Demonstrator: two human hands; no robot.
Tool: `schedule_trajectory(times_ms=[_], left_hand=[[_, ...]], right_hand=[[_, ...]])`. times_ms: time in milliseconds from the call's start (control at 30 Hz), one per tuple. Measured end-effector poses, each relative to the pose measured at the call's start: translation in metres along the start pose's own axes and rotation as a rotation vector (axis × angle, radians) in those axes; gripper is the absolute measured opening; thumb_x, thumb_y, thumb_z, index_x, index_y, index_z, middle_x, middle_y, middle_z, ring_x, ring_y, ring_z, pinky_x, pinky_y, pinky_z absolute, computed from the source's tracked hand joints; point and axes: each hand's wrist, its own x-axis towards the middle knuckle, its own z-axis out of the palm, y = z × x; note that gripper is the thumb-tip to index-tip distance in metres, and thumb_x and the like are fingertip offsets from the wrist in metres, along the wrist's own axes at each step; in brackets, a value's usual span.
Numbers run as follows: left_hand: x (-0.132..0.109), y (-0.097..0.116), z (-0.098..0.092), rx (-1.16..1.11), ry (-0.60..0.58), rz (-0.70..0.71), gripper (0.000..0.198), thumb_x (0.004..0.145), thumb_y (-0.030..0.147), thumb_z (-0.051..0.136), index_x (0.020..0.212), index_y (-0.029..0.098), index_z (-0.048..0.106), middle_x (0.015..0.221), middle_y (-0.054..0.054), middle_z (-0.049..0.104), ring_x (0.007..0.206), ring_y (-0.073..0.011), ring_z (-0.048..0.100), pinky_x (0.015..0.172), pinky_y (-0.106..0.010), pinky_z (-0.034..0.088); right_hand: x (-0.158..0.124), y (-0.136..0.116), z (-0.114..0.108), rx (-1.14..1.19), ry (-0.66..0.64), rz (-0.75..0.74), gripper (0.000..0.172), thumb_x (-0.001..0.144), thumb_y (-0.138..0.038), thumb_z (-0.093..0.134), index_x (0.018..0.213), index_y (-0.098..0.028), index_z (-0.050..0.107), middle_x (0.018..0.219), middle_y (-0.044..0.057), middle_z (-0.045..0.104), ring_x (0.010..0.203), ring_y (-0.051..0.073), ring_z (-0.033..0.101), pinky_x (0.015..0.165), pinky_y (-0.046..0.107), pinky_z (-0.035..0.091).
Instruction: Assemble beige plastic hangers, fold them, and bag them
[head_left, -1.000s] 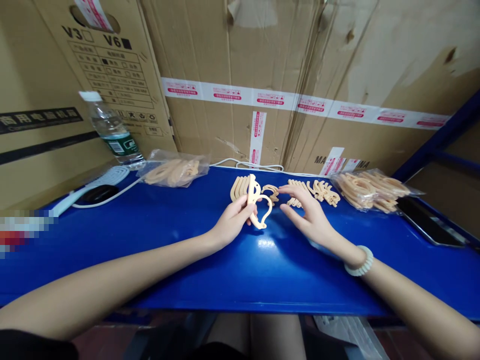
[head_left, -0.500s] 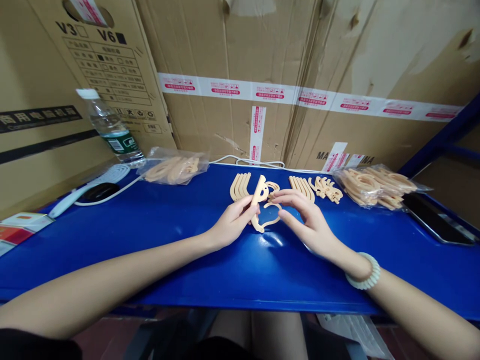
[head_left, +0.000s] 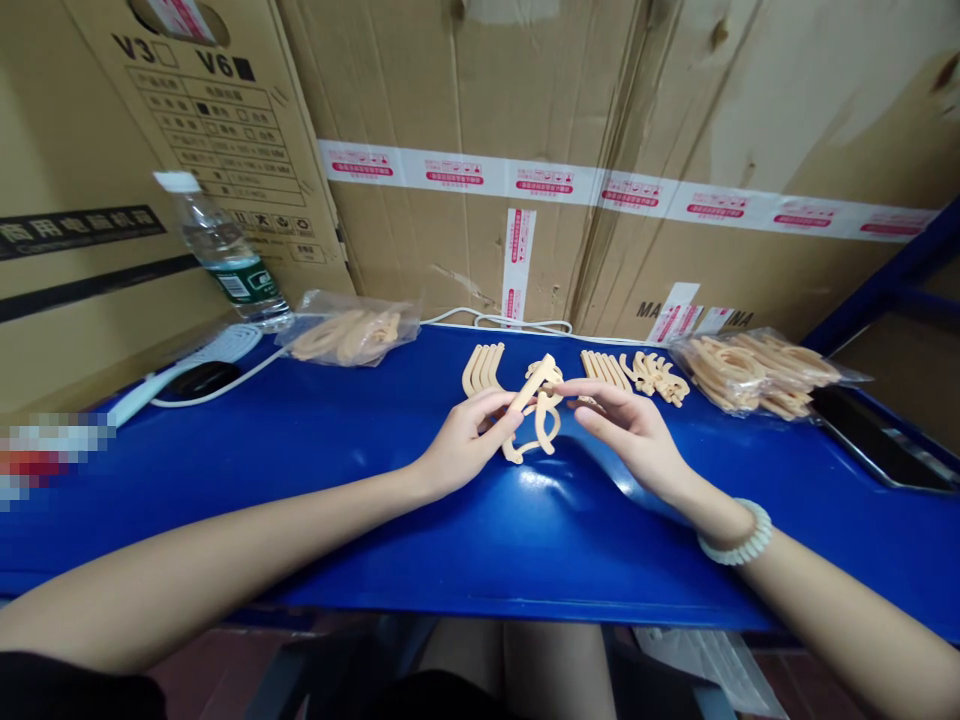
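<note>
My left hand (head_left: 469, 440) is closed, pinching a beige plastic piece that looks like part of a folding clothes hanger (head_left: 534, 385). The piece tilts up and to the right above the blue table, with curved loops hanging below it. My right hand (head_left: 637, 425) is beside it on the right, fingers stretched out and thumb apart. Its fingertips are at the hanger's edge; whether they touch it I cannot tell. Behind the hands lie a row of curved beige arms (head_left: 484, 370), a second row of arms (head_left: 604, 370) and a pile of small hooks (head_left: 656, 378).
Bagged beige parts (head_left: 349, 332) lie at the back left, and another bag (head_left: 750, 370) at the back right beside a phone (head_left: 881, 440). A water bottle (head_left: 225, 255), a light blue brush (head_left: 217, 350) and a white cable (head_left: 517, 325) are near cardboard boxes (head_left: 450, 90).
The hanger has turned in my left hand, its upper end now tilting further right and its loops showing differently. My right hand has shifted slightly to the right.
</note>
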Motion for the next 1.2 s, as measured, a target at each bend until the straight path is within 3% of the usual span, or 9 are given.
schedule_trajectory(times_ms=[167,267,367,433,600,800,1033,1200], left_hand=[[-0.001,0.000,0.000,0.045,0.050,-0.006,0.030,0.099,0.035,0.053,0.116,0.017,0.072,0.103,-0.007,0.071,0.087,-0.0186,0.064,0.070,-0.027,0.048],[-0.001,-0.001,0.000,0.051,0.052,0.005,0.030,0.100,0.033,0.053,0.118,0.018,0.071,0.110,-0.008,0.072,0.096,-0.0196,0.066,0.078,-0.029,0.050],[0.000,-0.002,0.000,0.048,0.064,-0.002,0.027,0.099,0.029,0.055,0.118,0.017,0.070,0.118,-0.008,0.071,0.110,-0.0213,0.065,0.095,-0.031,0.049],[-0.001,-0.002,0.000,0.077,0.078,-0.004,0.026,0.098,0.026,0.055,0.117,0.016,0.070,0.118,-0.009,0.071,0.109,-0.0213,0.066,0.097,-0.032,0.050],[-0.005,-0.003,-0.001,0.352,0.008,0.159,0.024,0.100,0.023,0.053,0.117,0.016,0.068,0.113,-0.009,0.072,0.103,-0.0215,0.069,0.089,-0.031,0.053],[-0.010,-0.004,-0.005,0.815,-0.086,0.417,0.033,0.107,0.029,0.039,0.125,0.017,0.064,0.104,-0.008,0.074,0.081,-0.0189,0.073,0.068,-0.027,0.054],[-0.009,-0.005,-0.007,0.963,-0.105,0.409,0.033,0.108,0.031,0.036,0.122,0.019,0.063,0.092,-0.007,0.074,0.077,-0.0161,0.072,0.059,-0.021,0.048],[-0.007,-0.003,-0.007,1.073,-0.032,0.568,0.032,0.108,0.027,0.035,0.103,0.016,0.064,0.075,-0.003,0.070,0.060,-0.0155,0.067,0.046,-0.023,0.036]], right_hand=[[0.002,0.004,0.000,0.032,0.115,0.063,0.025,0.086,-0.042,0.076,0.100,-0.024,0.069,0.100,0.005,0.074,0.094,0.021,0.071,0.085,0.036,0.057],[0.004,0.008,0.000,0.052,0.165,0.128,0.031,0.084,-0.043,0.078,0.100,-0.024,0.060,0.090,0.001,0.070,0.073,0.015,0.069,0.069,0.029,0.055],[0.005,0.013,-0.001,0.038,0.079,0.204,0.034,0.085,-0.047,0.074,0.102,-0.021,0.060,0.081,0.000,0.069,0.061,0.012,0.062,0.061,0.027,0.051],[0.006,0.014,-0.002,0.001,-0.010,0.262,0.034,0.088,-0.050,0.068,0.099,-0.019,0.062,0.072,0.001,0.068,0.058,0.012,0.059,0.057,0.026,0.048],[0.002,0.014,0.000,-0.116,-0.164,0.281,0.041,0.092,-0.058,0.060,0.084,-0.017,0.065,0.066,0.003,0.067,0.054,0.012,0.053,0.051,0.025,0.040],[-0.001,0.011,0.004,-0.045,-0.281,0.306,0.044,0.092,-0.060,0.060,0.086,-0.017,0.064,0.065,0.002,0.066,0.051,0.011,0.053,0.047,0.022,0.038],[-0.001,0.010,0.006,0.092,-0.349,0.399,0.050,0.091,-0.063,0.061,0.101,-0.015,0.064,0.065,0.001,0.069,0.045,0.011,0.057,0.046,0.022,0.044],[-0.003,0.004,0.011,0.046,-0.338,0.405,0.051,0.092,-0.063,0.058,0.100,-0.013,0.066,0.055,-0.001,0.065,0.037,0.010,0.052,0.040,0.021,0.037]])
